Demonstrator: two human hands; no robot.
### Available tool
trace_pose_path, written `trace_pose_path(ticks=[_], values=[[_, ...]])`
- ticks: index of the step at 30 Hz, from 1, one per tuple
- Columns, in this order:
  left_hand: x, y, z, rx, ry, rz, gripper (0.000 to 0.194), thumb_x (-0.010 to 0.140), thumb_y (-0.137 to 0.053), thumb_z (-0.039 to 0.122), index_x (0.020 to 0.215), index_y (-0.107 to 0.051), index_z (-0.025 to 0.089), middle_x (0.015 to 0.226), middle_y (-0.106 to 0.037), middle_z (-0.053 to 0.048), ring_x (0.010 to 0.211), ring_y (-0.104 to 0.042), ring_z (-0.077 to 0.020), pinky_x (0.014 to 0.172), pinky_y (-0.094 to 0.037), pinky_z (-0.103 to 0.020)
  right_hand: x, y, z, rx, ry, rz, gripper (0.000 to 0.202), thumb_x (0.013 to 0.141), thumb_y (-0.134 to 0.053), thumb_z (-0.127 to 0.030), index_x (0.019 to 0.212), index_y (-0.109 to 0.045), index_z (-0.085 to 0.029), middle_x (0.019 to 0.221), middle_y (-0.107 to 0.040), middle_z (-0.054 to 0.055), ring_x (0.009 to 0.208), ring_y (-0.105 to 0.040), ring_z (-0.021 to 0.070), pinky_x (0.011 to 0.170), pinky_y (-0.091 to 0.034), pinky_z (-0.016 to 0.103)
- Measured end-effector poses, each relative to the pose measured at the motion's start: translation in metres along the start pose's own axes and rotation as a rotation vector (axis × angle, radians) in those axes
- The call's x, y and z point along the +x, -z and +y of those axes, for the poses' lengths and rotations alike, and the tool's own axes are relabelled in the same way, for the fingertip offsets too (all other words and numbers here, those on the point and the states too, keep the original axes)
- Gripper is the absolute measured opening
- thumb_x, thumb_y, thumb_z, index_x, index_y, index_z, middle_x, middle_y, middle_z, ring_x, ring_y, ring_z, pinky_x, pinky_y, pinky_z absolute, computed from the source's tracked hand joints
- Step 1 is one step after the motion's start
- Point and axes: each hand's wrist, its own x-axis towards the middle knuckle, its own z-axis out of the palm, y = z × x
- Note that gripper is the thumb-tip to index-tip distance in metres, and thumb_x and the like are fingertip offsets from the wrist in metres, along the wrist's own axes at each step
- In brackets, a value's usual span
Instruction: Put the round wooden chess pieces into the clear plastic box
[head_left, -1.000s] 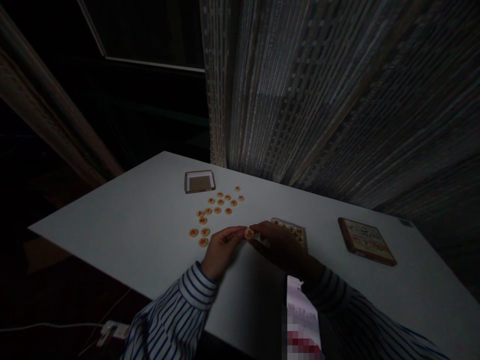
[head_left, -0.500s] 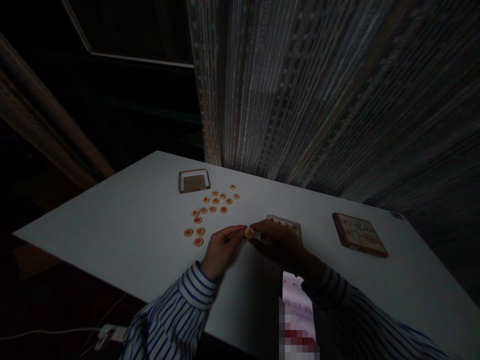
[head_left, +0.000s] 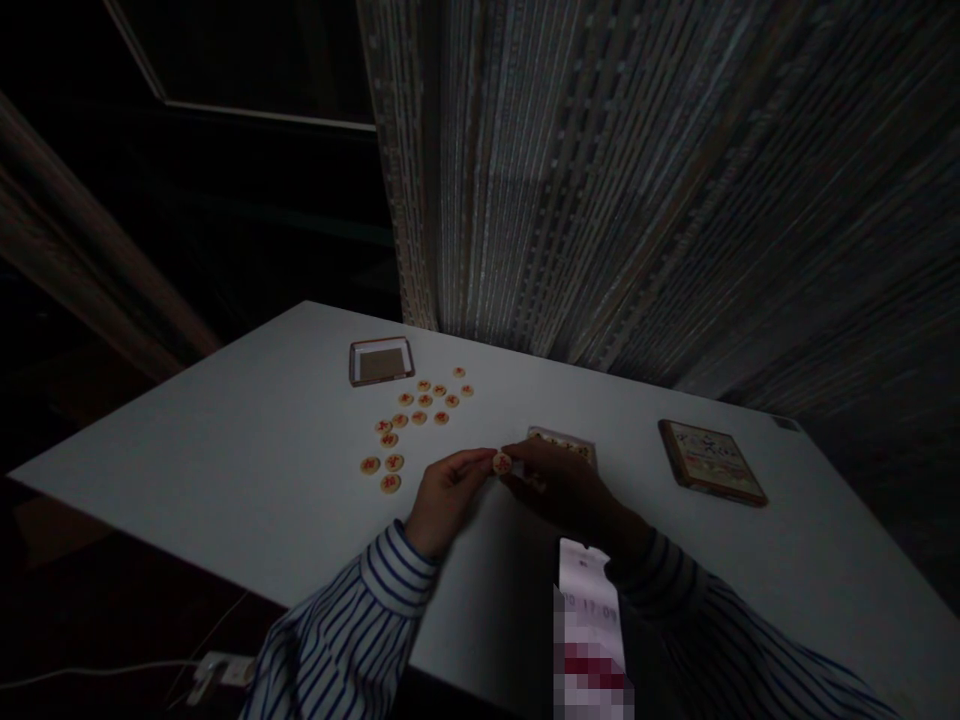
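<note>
A round Chinese chess piece (head_left: 502,463) with a red character is pinched between both hands above the white table. My left hand (head_left: 447,497) grips its left edge with thumb and finger. From the other side, my right hand (head_left: 568,490) closes on the same piece and partly covers a tray of chess pieces (head_left: 561,440) behind it. Several more red-marked chess pieces (head_left: 425,401) lie face up and scattered to the left of my hands. A lit phone (head_left: 592,600) rests below my right wrist, showing a timer.
An open, shallow box lid (head_left: 382,362) lies at the back left of the table (head_left: 217,430). On the right is a closed printed box (head_left: 712,462). A string curtain (head_left: 510,180) hangs behind the table, and a power strip (head_left: 223,672) sits below its left edge.
Both hands still hold the chess piece in nearly the same spot. The view has shifted slightly, so the table and objects appear a little further left.
</note>
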Motion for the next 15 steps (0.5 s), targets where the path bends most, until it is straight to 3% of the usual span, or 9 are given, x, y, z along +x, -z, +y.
trace_pose_path(ticks=[15], values=[[0.0016,-0.0046,-0.004,0.016,0.004,-0.044,0.026,0.063,-0.069,0.03,0.083,-0.068,0.014,0.085,-0.072,-0.007,0.082,-0.065,-0.0188,0.082,-0.049,-0.033,-0.0077,0.0006,0.0068,0.043,0.055,0.069,0.019,0.087,-0.046,-0.028,0.098,-0.059,-0.018,0.083,-0.064,0.005,0.071,-0.057,0.013,0.062,-0.044,0.026]])
